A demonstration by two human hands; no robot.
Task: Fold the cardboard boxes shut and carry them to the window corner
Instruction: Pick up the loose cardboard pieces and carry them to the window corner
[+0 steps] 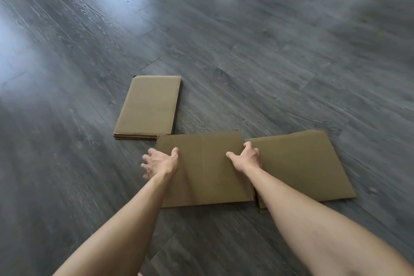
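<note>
A person's two bare forearms reach forward and down over a dark grey wood-plank floor (246,40) toward three pieces of flattened brown cardboard lying on it. The middle cardboard box (206,168), folded flat with a crease running down its centre, lies directly in front of the person. The left hand (160,161) is at this box's left edge: its thumb rests on the top face of the cardboard while the fingers are spread and curled just beyond the edge, over the floor; whether they hook under the cardboard cannot be told. The right hand (246,157) is at the box's right edge near the far corner, thumb pressed on the top face and fingers curled over the edge, gripping it. Just beside this box on the right, with a thin gap of floor between them, lies a second flat cardboard box (302,166), turned slightly askew; the right forearm passes over its near left corner. Farther away and to the left, a small stack of flat cardboard (149,107), several layers thick, sits with its near right corner almost touching the middle box's far left corner. Bright glare from a light source washes the far left part of the floor.
</note>
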